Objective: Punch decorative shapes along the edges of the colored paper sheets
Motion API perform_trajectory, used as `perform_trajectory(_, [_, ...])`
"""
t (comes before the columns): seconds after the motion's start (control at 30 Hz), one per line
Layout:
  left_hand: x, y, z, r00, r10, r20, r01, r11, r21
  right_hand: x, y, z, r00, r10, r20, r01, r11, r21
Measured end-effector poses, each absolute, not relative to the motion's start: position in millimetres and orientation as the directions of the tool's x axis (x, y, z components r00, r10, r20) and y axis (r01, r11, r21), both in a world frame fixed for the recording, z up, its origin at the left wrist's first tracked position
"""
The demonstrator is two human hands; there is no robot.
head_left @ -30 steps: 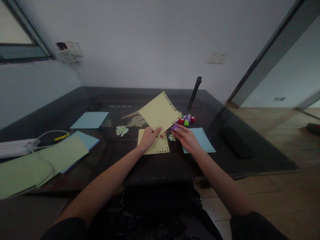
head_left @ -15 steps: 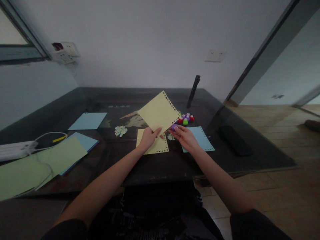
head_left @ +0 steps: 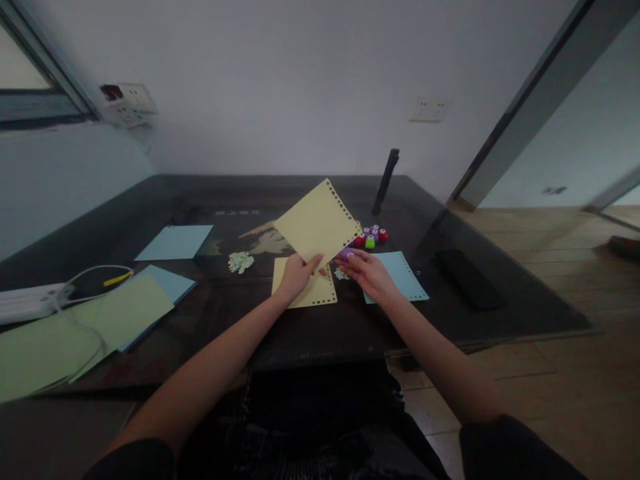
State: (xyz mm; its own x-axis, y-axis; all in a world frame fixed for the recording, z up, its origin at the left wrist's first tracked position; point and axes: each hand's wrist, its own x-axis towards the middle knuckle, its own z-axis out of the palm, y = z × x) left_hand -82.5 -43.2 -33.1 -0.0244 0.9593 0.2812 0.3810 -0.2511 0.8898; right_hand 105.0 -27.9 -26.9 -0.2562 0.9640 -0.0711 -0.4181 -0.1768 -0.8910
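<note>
A sheet of yellow paper (head_left: pixel 315 223) is pinched at its lower corner by my left hand (head_left: pixel 296 275) and held tilted above the table. Dark punched holes run along its right edges. My right hand (head_left: pixel 369 272) grips a small purple craft punch (head_left: pixel 346 254) at the sheet's lower right edge. Beneath my left hand lies another yellow sheet (head_left: pixel 315 293) with holed edges. A blue sheet (head_left: pixel 406 277), also holed, lies by my right hand. Small paper cut-outs (head_left: pixel 342 273) lie between the hands, partly hidden.
Several coloured punches (head_left: pixel 370 241) cluster behind the right hand. A pile of cut-outs (head_left: pixel 241 261) and a blue sheet (head_left: pixel 175 241) are on the left, near stacked paper (head_left: pixel 125 313) and a white power strip (head_left: pixel 35 301). A black phone-like slab (head_left: pixel 470 279) lies right; a dark upright stick (head_left: pixel 386 181) stands behind.
The view has shifted very slightly. Both hands keep the same hold on the yellow sheet and the purple punch, with no clear movement otherwise.
</note>
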Motion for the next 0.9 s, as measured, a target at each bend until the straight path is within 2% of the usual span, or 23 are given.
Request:
perform_trajectory(0.4, [-82.2, -45.1, -31.7, -0.018, 0.959, 0.283, 0.392, -0.253, 0.885, 104.3, -30.7, -22.4, -0.191, 0.977, -0.097, -0.347, -0.16, -0.924])
perform_trajectory(0.9, [-81.1, -48.1, -27.3, -0.019, 0.961, 0.274, 0.414, -0.242, 0.877, 104.5, -31.0, -22.9, -0.2, 0.977, -0.08, -0.337, -0.145, -0.93])
